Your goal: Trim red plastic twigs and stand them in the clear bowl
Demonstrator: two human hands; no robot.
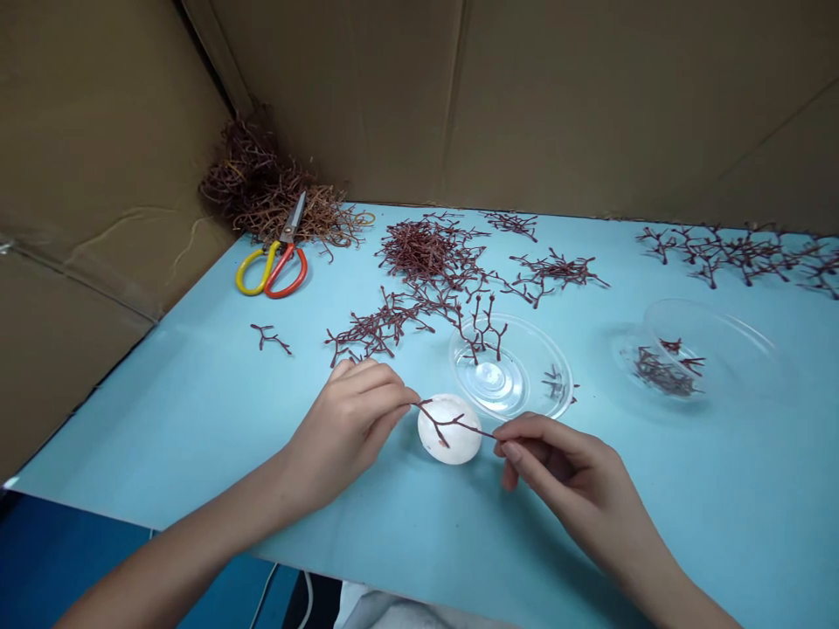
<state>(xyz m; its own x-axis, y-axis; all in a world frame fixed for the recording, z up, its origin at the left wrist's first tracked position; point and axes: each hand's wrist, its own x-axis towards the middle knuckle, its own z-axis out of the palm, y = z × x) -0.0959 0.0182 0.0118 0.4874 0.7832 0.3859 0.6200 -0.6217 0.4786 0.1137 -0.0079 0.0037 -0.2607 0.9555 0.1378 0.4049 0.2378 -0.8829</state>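
A thin brown forked twig stretches between my two hands, above a small round white dish. My left hand is closed, its thumb and fingers pinching the twig's left end. The right end is pinched by my right hand, also closed. Just behind the white dish lies a clear round plastic lid, with a few branched twigs on its far left rim. Beyond my left hand, loose forked twigs are scattered on the light blue table.
Scissors with yellow and red handles rest against a tangled twig heap in the far left corner. A dense twig pile sits mid-table. At right stands a clear plastic tub with small pieces. Brown cardboard walls enclose the back.
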